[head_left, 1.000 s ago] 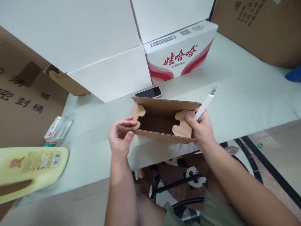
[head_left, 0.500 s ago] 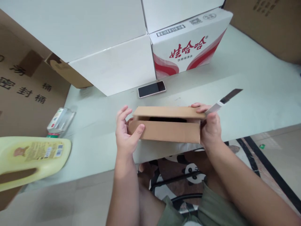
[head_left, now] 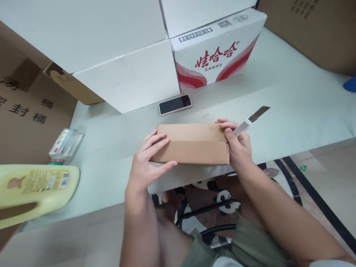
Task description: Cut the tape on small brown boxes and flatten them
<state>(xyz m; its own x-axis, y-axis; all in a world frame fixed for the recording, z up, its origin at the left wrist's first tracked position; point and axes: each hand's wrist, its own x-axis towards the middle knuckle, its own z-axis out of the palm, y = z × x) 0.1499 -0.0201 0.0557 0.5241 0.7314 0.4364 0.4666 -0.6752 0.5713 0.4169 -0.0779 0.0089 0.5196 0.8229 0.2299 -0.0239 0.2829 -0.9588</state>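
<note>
A small brown cardboard box is held over the table's near edge, its two top flaps now meeting. My left hand grips its left end, with fingers lying across the top and the thumb along the near side. My right hand is closed at the right end, fingertips and thumb touching the box. Between its fingers sits a knife with a white handle, the blade pointing up and to the right, away from the box. The box's inside is hidden.
A phone lies on the pale table beyond the box. White cartons stand behind it. To the left are a yellow jug, a clear bottle on its side and a large brown carton.
The raised far flap has come down and the gap in the box's top has closed. My left fingers have moved onto the top. The knife stays in my right hand.
</note>
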